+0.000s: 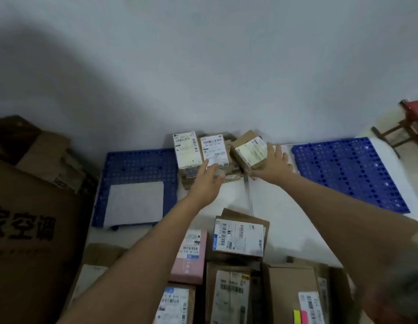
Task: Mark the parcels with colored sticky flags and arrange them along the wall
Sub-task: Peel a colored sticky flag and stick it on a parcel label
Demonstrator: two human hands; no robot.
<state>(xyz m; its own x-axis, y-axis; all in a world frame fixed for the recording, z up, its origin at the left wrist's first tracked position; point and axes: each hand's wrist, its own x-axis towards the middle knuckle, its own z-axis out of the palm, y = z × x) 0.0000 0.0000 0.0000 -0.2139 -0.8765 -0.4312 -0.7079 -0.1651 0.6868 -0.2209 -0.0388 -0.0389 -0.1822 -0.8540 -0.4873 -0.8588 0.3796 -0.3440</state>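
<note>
Left hand (207,181): fingers straight — touching a labelled parcel (214,149) by the wall (203,66).
Right hand (274,163): open — flat against the tilted box (249,148).

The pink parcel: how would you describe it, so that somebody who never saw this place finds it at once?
Start from the big brown carton with black printed characters at the left, then look right, past the left forearm, to the parcels lying on the floor nearest the camera. The pink parcel lies flat there, just left of a brown box with a large white label. It is the only pink one; its neighbours are brown cardboard.
</note>
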